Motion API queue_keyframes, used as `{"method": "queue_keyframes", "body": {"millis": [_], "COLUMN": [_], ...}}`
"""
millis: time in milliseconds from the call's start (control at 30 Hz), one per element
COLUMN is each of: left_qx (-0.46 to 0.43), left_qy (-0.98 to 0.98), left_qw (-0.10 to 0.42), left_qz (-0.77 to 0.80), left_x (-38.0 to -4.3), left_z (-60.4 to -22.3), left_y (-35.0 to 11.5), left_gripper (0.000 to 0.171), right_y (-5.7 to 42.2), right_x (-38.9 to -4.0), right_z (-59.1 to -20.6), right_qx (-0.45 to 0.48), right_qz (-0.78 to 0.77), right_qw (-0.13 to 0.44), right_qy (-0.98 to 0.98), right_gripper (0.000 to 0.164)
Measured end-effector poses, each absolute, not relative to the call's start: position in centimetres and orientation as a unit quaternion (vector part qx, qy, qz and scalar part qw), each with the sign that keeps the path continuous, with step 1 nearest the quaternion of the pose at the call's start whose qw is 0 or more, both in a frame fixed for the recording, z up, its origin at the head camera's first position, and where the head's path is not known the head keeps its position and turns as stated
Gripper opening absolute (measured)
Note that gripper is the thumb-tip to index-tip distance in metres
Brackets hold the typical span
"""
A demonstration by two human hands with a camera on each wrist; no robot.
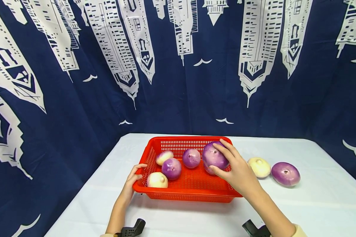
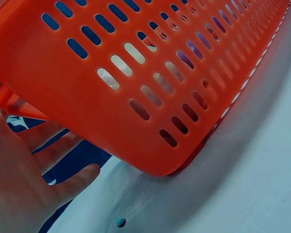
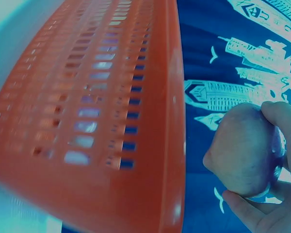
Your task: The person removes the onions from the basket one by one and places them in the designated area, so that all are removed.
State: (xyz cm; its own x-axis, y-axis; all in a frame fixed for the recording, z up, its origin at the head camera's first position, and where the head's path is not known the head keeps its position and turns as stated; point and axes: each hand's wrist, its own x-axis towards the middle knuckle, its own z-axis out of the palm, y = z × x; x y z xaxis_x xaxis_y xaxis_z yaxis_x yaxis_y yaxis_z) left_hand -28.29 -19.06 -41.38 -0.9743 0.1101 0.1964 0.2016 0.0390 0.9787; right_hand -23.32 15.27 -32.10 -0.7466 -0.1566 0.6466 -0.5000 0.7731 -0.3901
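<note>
My right hand (image 1: 240, 171) grips a large purple turnip (image 1: 212, 156) with thumb and fingers spread around it. In the right wrist view this turnip (image 3: 245, 153) shows its pale, pointed underside, beyond the rim of the basket. My left hand (image 1: 130, 184) holds the left rim of a red plastic basket (image 1: 192, 191); some of its fingers stretch along the outside wall, as the left wrist view shows. Inside the basket lie a purple turnip (image 1: 171, 169), another purple turnip (image 1: 191, 158), a small two-tone turnip (image 1: 164, 157) and a cream-coloured turnip (image 1: 157, 180).
On the white table (image 1: 323, 200), right of the basket, a cream turnip (image 1: 259, 167) sits beside a purple turnip (image 1: 285, 174). A dark blue curtain (image 1: 181, 95) printed with white buildings hangs behind and around the table.
</note>
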Motion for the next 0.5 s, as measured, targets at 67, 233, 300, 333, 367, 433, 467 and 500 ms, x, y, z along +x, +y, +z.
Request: {"method": "queue_keyframes", "body": {"millis": [67, 233, 300, 333, 367, 433, 467, 500], "left_qx": [-0.108, -0.109, -0.112, -0.113, -0.114, -0.115, -0.116, -0.116], "left_qy": [-0.719, -0.719, -0.719, -0.719, -0.718, -0.718, -0.718, -0.717], "left_qw": [0.033, 0.030, 0.030, 0.031, 0.031, 0.032, 0.033, 0.032], "left_qz": [-0.685, -0.686, -0.685, -0.685, -0.685, -0.686, -0.686, -0.687], "left_x": [-28.3, -28.2, -28.2, -28.2, -28.2, -28.2, -28.2, -28.2], "left_z": [-41.4, -41.5, -41.5, -41.5, -41.5, -41.4, -41.4, -41.4], "left_y": [-19.0, -19.1, -19.1, -19.1, -19.1, -19.0, -19.0, -19.0], "left_gripper": [0.048, 0.048, 0.048, 0.047, 0.047, 0.048, 0.048, 0.048], "right_y": [15.8, 17.1, 17.6, 17.8, 18.0, 18.5, 18.7, 18.9], "right_x": [-23.2, -22.9, -22.8, -22.8, -22.7, -22.6, -22.5, -22.4], "right_z": [-32.3, -32.8, -32.9, -33.0, -33.0, -32.9, -32.9, -32.9], "right_qx": [0.182, 0.174, 0.171, 0.168, 0.164, 0.155, 0.148, 0.140], "right_qz": [0.283, 0.272, 0.271, 0.270, 0.269, 0.268, 0.270, 0.274], "right_qw": [0.316, 0.338, 0.344, 0.346, 0.349, 0.358, 0.359, 0.358], "right_qy": [-0.887, -0.884, -0.883, -0.883, -0.882, -0.881, -0.881, -0.882], "right_gripper": [0.065, 0.066, 0.065, 0.065, 0.065, 0.065, 0.065, 0.066]}}
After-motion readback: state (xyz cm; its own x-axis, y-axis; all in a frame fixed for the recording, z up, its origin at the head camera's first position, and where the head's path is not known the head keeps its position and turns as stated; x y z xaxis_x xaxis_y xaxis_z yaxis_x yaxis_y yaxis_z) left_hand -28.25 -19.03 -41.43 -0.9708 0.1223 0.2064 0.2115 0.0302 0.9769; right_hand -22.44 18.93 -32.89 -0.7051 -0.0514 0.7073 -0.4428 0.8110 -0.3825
